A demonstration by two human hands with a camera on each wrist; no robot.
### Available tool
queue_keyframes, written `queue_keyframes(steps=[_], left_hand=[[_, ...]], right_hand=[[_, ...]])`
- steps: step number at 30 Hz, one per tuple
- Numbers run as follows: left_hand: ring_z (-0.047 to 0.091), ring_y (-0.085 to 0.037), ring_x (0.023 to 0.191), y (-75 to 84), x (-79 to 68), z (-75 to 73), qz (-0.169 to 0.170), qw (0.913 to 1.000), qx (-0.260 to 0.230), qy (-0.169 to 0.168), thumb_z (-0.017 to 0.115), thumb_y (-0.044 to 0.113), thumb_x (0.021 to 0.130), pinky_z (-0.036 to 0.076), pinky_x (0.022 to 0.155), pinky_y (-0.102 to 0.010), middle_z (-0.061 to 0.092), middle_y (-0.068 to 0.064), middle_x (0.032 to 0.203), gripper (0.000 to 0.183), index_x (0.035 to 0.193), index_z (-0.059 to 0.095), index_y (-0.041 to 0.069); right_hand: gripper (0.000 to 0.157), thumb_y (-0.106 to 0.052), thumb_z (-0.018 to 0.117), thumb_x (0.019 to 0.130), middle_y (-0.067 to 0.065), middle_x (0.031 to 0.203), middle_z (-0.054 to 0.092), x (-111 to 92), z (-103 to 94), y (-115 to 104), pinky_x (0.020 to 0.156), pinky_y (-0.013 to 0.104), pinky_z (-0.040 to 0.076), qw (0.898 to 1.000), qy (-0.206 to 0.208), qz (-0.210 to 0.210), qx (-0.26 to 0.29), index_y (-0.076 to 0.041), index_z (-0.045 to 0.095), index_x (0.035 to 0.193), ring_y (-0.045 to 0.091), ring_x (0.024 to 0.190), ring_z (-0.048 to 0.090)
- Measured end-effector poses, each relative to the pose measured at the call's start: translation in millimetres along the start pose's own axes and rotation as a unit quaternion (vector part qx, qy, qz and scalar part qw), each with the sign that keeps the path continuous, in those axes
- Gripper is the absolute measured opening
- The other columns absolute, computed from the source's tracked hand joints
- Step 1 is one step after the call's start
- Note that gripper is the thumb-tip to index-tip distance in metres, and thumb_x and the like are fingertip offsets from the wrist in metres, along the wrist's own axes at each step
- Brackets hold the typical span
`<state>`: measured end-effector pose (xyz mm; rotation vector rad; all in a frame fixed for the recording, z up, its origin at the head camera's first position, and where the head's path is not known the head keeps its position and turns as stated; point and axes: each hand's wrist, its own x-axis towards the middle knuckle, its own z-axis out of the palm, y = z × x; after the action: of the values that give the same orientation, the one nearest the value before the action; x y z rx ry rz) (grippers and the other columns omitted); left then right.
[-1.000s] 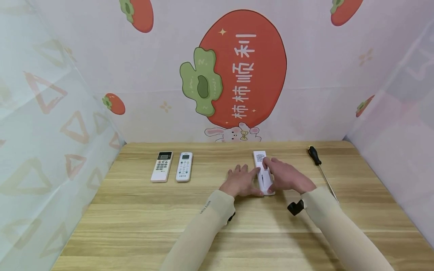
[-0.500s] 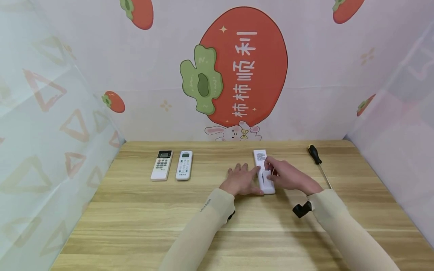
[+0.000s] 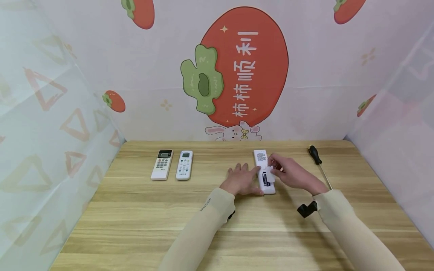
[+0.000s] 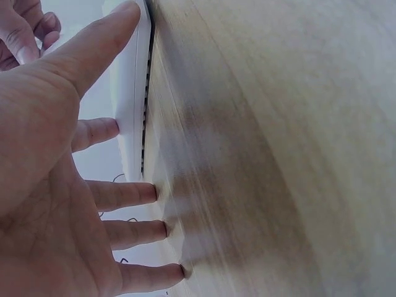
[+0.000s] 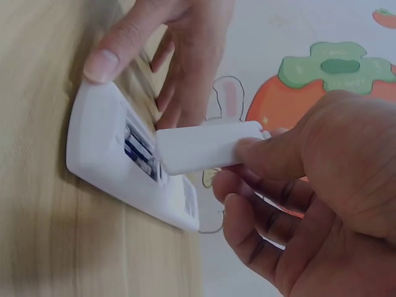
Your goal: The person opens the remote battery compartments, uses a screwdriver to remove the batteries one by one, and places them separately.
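Note:
A white remote control (image 3: 260, 162) lies back side up on the table, its battery compartment uncovered. Dark batteries (image 5: 141, 153) show inside it. Between thumb and fingers, my right hand (image 3: 292, 174) pinches the white battery cover (image 5: 201, 147), tilted just above the compartment at its right side. My left hand (image 3: 239, 181) is spread at the remote's left. Its thumb touches the near end and its index finger touches the side, while the other fingertips rest on the table, as the left wrist view shows.
Two more remotes, a white remote with a dark-framed screen (image 3: 162, 165) and a slimmer white remote (image 3: 184, 165), lie face up at the left. A black-handled screwdriver (image 3: 315, 154) lies at the right, its shaft passing near my right sleeve. Printed cloth walls (image 3: 152, 113) border the wooden table (image 3: 135, 226).
My right hand has lifted the battery cover off the remote and drawn it slightly to the right, exposing the batteries. My left hand has stayed in place.

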<state>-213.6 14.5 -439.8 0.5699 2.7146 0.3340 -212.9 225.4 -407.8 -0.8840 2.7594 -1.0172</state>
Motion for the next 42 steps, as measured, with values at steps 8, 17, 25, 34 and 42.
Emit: queue_keyframes(steps=[8, 17, 25, 34, 42], left_hand=[[0.022, -0.042, 0.150, 0.0, -1.1, -1.6, -0.002, 1.0000, 0.002, -0.001, 0.073, 0.067, 0.082, 0.020, 0.117, -0.062, 0.029, -0.016, 0.163, 0.094, 0.160, 0.031, 0.036], [0.023, -0.042, 0.150, -0.7, -0.6, -0.3, -0.001, 1.0000, 0.007, -0.001, 0.073, 0.067, 0.081, 0.022, 0.117, -0.062, 0.030, -0.015, 0.162, 0.094, 0.160, 0.031, 0.037], [0.024, -0.042, 0.149, -0.9, 1.0, 0.7, 0.000, 0.9999, 0.014, -0.002, 0.072, 0.068, 0.082, 0.023, 0.117, -0.062, 0.031, -0.014, 0.162, 0.093, 0.160, 0.031, 0.037], [0.023, -0.041, 0.150, -0.1, 1.2, 1.5, -0.002, 0.9999, 0.013, -0.001, 0.072, 0.068, 0.082, 0.022, 0.117, -0.061, 0.029, -0.014, 0.163, 0.094, 0.160, 0.030, 0.038], [0.024, -0.041, 0.149, 1.2, 0.7, 1.2, -0.001, 0.9998, 0.020, 0.003, 0.071, 0.069, 0.082, 0.024, 0.116, -0.061, 0.031, -0.014, 0.162, 0.093, 0.160, 0.030, 0.037]], right_hand=[[0.017, 0.007, 0.060, 0.096, 0.006, 0.087, 0.062, 0.2, -10.4, 11.8, 0.069, 0.034, 0.049, 0.999, 0.035, 0.025, -0.018, -0.002, 0.057, 0.109, 0.019, 0.080, 0.058], [0.016, 0.002, 0.059, 0.098, 0.016, 0.095, 0.063, 3.6, -16.7, 35.4, 0.069, 0.039, 0.049, 0.994, 0.048, 0.101, -0.020, 0.001, 0.056, 0.113, 0.027, 0.083, 0.060], [0.018, 0.001, 0.058, 0.098, 0.018, 0.095, 0.063, 11.4, -19.6, 53.8, 0.068, 0.039, 0.050, 0.989, 0.042, 0.142, -0.026, 0.003, 0.055, 0.115, 0.027, 0.082, 0.060], [0.021, -0.002, 0.056, 0.099, 0.021, 0.098, 0.061, 23.0, -23.2, 62.7, 0.068, 0.039, 0.049, 0.981, 0.042, 0.191, -0.013, 0.004, 0.052, 0.119, 0.029, 0.081, 0.060], [0.025, -0.004, 0.054, 0.098, 0.019, 0.098, 0.057, 28.3, -22.0, 70.1, 0.067, 0.037, 0.045, 0.974, 0.047, 0.220, -0.013, 0.005, 0.050, 0.121, 0.028, 0.078, 0.054]])
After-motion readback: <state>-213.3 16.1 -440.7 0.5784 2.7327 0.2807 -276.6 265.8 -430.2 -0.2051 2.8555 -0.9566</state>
